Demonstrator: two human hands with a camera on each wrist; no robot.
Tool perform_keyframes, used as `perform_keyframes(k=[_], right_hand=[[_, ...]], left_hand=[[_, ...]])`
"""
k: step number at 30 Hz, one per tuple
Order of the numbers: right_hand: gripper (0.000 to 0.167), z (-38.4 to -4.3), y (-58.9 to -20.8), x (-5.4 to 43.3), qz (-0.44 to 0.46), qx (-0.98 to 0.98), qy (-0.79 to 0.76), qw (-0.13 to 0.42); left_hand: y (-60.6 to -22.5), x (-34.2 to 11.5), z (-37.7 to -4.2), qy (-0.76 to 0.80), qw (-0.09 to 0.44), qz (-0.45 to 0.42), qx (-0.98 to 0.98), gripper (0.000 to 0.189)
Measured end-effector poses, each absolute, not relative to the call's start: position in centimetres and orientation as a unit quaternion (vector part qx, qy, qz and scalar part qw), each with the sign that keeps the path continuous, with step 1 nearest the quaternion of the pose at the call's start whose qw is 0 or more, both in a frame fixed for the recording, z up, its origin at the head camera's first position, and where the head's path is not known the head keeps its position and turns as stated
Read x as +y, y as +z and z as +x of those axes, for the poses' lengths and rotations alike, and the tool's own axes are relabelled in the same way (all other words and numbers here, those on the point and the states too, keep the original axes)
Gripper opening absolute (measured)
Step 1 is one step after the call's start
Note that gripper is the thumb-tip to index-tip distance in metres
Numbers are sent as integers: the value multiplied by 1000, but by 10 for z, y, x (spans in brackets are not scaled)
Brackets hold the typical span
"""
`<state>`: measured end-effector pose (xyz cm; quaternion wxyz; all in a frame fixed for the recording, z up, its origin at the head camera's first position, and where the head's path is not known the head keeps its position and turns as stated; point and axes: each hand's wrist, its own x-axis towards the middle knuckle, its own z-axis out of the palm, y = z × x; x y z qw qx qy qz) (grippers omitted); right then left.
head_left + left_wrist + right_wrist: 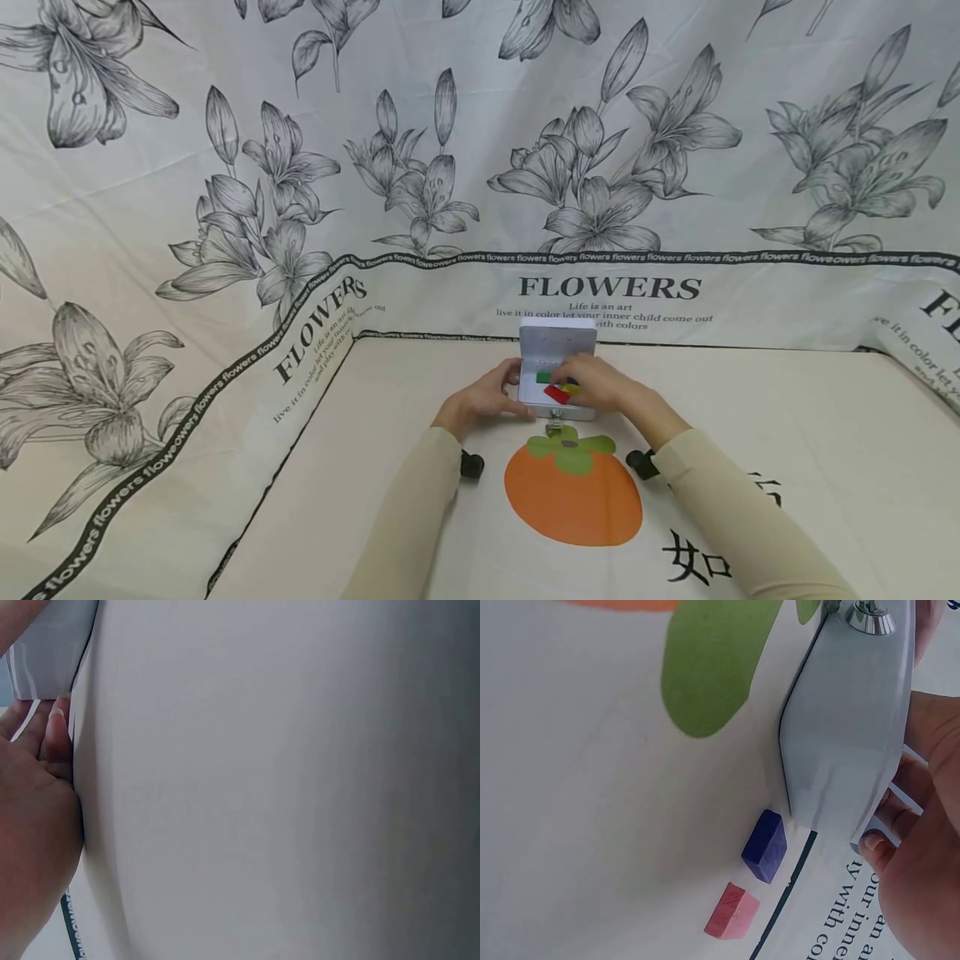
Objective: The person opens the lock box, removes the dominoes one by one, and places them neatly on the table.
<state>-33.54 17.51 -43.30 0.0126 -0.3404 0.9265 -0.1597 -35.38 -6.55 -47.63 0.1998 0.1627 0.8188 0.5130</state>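
A small white hinged box (555, 412) stands on the table with its lid (557, 340) raised and a metal latch (553, 425) at the front. My left hand (487, 392) grips its left side, thumb by the front corner and fingers toward the back; in the left wrist view those fingers (58, 735) meet the box wall. Inside lie a green block (543, 377) and a red block (557, 394), with yellow and blue pieces beside it. Over these reaches my right hand (596, 382), fingers down inside the box; I cannot tell whether they pinch a piece.
In the right wrist view a dark blue block (765, 846) and a pink block (732, 911) lie on the cloth beside the box. An orange persimmon print (573, 496) is in front of it. A flower-printed curtain (420, 292) hangs behind.
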Motion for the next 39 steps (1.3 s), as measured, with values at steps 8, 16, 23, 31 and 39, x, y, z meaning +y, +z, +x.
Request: perform_keyframes(k=[8,16,23,31,39], right_hand=[[29,-339,-433,174,-343,921,-181,30],[29,-346,-435,171,-341,912,-218,61],[28,-347,-436,166,-346,908,-229,60],[27,-348,-436,159,-365,902,-225,53],[27,-349,-434,155,-370,902,-213,61]], left_hand=[[-477,-66,-354,509,198,164,821,97],[-477,-65,-354,515,198,162,818,97],[-476,-65,-353,509,193,174,820,98],[-476,-66,-354,505,189,190,820,97],[-476,-66,-354,507,190,190,819,95]])
